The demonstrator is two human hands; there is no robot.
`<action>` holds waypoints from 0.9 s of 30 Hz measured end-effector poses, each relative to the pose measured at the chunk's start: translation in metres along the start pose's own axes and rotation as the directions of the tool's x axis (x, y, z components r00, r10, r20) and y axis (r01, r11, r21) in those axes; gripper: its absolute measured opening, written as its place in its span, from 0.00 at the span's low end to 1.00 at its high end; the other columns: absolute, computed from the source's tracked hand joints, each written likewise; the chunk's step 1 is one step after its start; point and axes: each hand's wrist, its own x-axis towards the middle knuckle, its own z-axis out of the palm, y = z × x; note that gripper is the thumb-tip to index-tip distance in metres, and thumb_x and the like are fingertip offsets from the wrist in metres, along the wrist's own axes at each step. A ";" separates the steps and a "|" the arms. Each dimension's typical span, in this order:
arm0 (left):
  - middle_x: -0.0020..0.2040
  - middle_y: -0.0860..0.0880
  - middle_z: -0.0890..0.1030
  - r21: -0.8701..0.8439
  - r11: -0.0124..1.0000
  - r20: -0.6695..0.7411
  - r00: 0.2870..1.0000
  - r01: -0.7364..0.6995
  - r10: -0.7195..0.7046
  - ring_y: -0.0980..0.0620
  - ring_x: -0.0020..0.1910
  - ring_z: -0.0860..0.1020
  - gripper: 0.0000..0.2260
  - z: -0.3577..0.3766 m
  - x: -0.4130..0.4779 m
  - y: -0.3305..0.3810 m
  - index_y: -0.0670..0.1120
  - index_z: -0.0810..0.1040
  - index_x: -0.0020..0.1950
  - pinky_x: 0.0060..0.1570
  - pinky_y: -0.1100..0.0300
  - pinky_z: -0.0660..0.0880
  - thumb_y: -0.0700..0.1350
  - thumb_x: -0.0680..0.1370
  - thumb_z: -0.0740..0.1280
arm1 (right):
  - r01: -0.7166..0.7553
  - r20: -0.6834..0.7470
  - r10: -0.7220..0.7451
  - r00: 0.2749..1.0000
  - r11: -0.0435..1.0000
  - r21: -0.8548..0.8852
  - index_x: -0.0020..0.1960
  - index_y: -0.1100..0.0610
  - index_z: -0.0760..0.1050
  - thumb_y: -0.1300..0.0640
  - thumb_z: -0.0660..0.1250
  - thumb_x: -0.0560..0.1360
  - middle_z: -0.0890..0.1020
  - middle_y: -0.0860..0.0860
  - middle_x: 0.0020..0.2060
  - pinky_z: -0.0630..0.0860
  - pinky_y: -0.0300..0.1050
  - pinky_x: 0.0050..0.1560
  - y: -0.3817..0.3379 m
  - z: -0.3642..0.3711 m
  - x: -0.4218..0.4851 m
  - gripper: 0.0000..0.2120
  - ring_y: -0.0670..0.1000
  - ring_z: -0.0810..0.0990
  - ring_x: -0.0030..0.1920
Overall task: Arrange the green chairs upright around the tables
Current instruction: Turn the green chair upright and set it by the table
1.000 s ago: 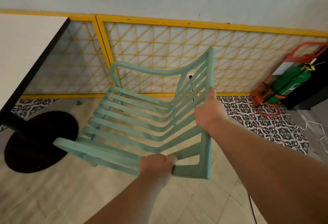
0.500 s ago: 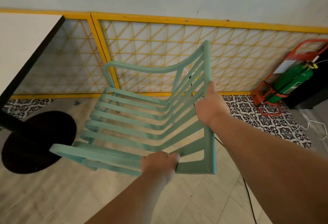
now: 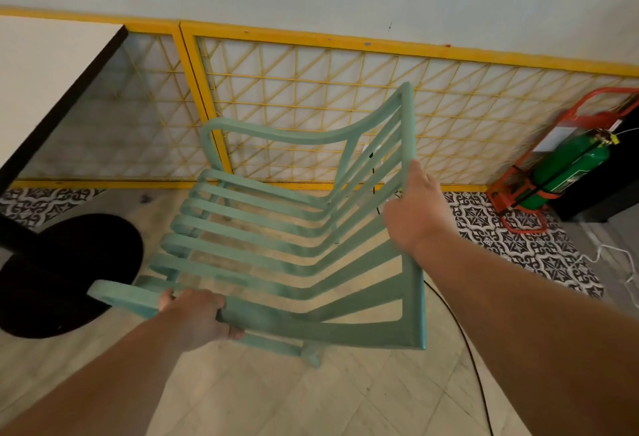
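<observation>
Beside the white, black-edged table (image 3: 52,66), above the pale tiled floor (image 3: 311,401), is the slatted mint-green plastic chair (image 3: 311,328), its seat facing the table. The left hand (image 3: 197,318) grips its near armrest. The right hand (image 3: 415,211) grips the backrest's top rail.

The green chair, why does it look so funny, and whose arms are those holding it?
Those are a person's own arms. The camera sits on their head, looking down, so you see what they see. The left hand grips the near armrest of the pale green slatted plastic chair, and the right hand holds the top of its backrest. On the left stands a white table with a black edge and round black base. A green fire extinguisher rests near the wall.
</observation>
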 end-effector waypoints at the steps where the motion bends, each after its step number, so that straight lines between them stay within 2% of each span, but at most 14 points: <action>1: 0.46 0.60 0.76 0.003 1.000 0.021 1.000 -0.011 0.011 0.50 0.58 0.74 0.37 0.000 0.003 0.001 0.59 0.74 0.46 0.63 0.41 0.62 0.85 0.54 0.55 | 0.018 -0.012 -0.018 1.000 1.000 -0.002 0.83 0.50 0.51 0.61 0.59 0.77 0.63 0.50 0.78 0.73 0.53 0.56 0.000 -0.001 0.000 0.37 0.57 0.72 0.69; 5: 0.50 0.58 0.78 0.004 0.999 0.028 0.999 -0.043 0.043 0.49 0.56 0.71 0.27 0.005 0.005 -0.001 0.60 0.76 0.50 0.62 0.40 0.61 0.79 0.64 0.66 | 0.112 -0.071 -0.111 0.991 0.994 0.010 0.77 0.54 0.64 0.61 0.60 0.79 0.68 0.50 0.72 0.68 0.48 0.50 0.000 -0.002 -0.008 0.27 0.51 0.71 0.54; 7: 0.53 0.57 0.78 -0.021 0.999 0.019 0.999 -0.030 0.030 0.48 0.61 0.71 0.24 0.009 0.005 0.001 0.60 0.77 0.50 0.65 0.39 0.59 0.76 0.66 0.69 | 0.155 -0.045 -0.160 0.986 0.983 -0.099 0.74 0.59 0.68 0.62 0.59 0.80 0.68 0.52 0.70 0.68 0.47 0.51 -0.004 -0.003 -0.015 0.22 0.52 0.71 0.56; 9: 0.53 0.57 0.78 -0.044 0.999 0.022 1.000 -0.010 0.011 0.47 0.63 0.70 0.23 0.009 0.005 0.001 0.60 0.78 0.49 0.67 0.38 0.58 0.75 0.65 0.70 | 0.165 0.018 -0.165 0.986 0.962 -0.216 0.69 0.61 0.70 0.60 0.60 0.80 0.67 0.56 0.71 0.71 0.49 0.51 -0.008 0.000 -0.029 0.18 0.58 0.74 0.61; 12: 0.50 0.57 0.77 -0.057 0.998 0.032 0.999 -0.019 0.020 0.47 0.62 0.70 0.24 0.006 0.007 0.000 0.59 0.76 0.46 0.69 0.36 0.57 0.76 0.64 0.70 | 0.200 0.120 -0.163 0.979 0.876 -0.439 0.70 0.59 0.69 0.57 0.64 0.75 0.64 0.58 0.72 0.74 0.55 0.58 0.000 0.009 -0.067 0.24 0.65 0.73 0.66; 15: 0.52 0.56 0.77 -0.064 0.998 0.062 0.998 -0.022 0.026 0.47 0.63 0.70 0.25 0.005 0.006 0.002 0.58 0.77 0.50 0.72 0.35 0.55 0.75 0.65 0.70 | 0.203 0.097 -0.179 0.979 0.885 -0.418 0.69 0.58 0.70 0.61 0.64 0.74 0.65 0.57 0.72 0.75 0.54 0.54 0.006 0.010 -0.078 0.23 0.65 0.76 0.62; 16: 0.54 0.55 0.77 -0.079 0.997 0.067 0.998 -0.008 0.013 0.46 0.64 0.70 0.25 0.004 0.005 0.003 0.58 0.79 0.52 0.73 0.35 0.54 0.75 0.66 0.71 | 0.193 0.102 -0.165 0.981 0.891 -0.411 0.68 0.57 0.70 0.62 0.63 0.74 0.63 0.57 0.74 0.75 0.54 0.51 0.005 0.010 -0.074 0.22 0.64 0.77 0.61; 18: 0.57 0.54 0.79 -0.092 0.996 0.056 0.998 0.013 -0.008 0.45 0.65 0.70 0.26 0.001 0.006 0.005 0.57 0.80 0.55 0.74 0.35 0.53 0.74 0.66 0.71 | 0.178 0.160 -0.118 0.980 0.878 -0.443 0.67 0.55 0.69 0.65 0.62 0.75 0.49 0.55 0.81 0.74 0.52 0.47 0.002 0.010 -0.060 0.21 0.60 0.78 0.58; 20: 0.58 0.52 0.79 -0.076 0.997 0.054 0.998 0.019 -0.015 0.44 0.67 0.70 0.27 -0.002 0.006 0.008 0.57 0.80 0.55 0.74 0.36 0.54 0.75 0.66 0.70 | 0.165 0.190 -0.086 0.978 0.877 -0.451 0.65 0.54 0.70 0.67 0.60 0.75 0.39 0.47 0.82 0.73 0.51 0.46 0.001 0.010 -0.052 0.21 0.59 0.77 0.54; 23: 0.58 0.52 0.80 -0.053 0.998 0.043 0.999 0.026 -0.024 0.44 0.68 0.71 0.29 -0.005 0.006 0.017 0.57 0.76 0.51 0.73 0.36 0.56 0.78 0.65 0.67 | 0.164 0.185 -0.085 0.979 0.869 -0.467 0.66 0.54 0.71 0.67 0.59 0.74 0.37 0.43 0.81 0.75 0.52 0.45 0.003 0.006 -0.042 0.22 0.56 0.74 0.52; 27: 0.53 0.53 0.79 -0.066 0.997 0.055 0.998 0.042 -0.038 0.44 0.65 0.73 0.28 -0.011 0.009 0.027 0.57 0.75 0.48 0.72 0.36 0.58 0.79 0.65 0.66 | 0.197 0.188 -0.117 0.975 0.841 -0.503 0.64 0.54 0.72 0.67 0.59 0.74 0.37 0.44 0.81 0.71 0.50 0.43 0.004 0.002 -0.030 0.20 0.56 0.74 0.52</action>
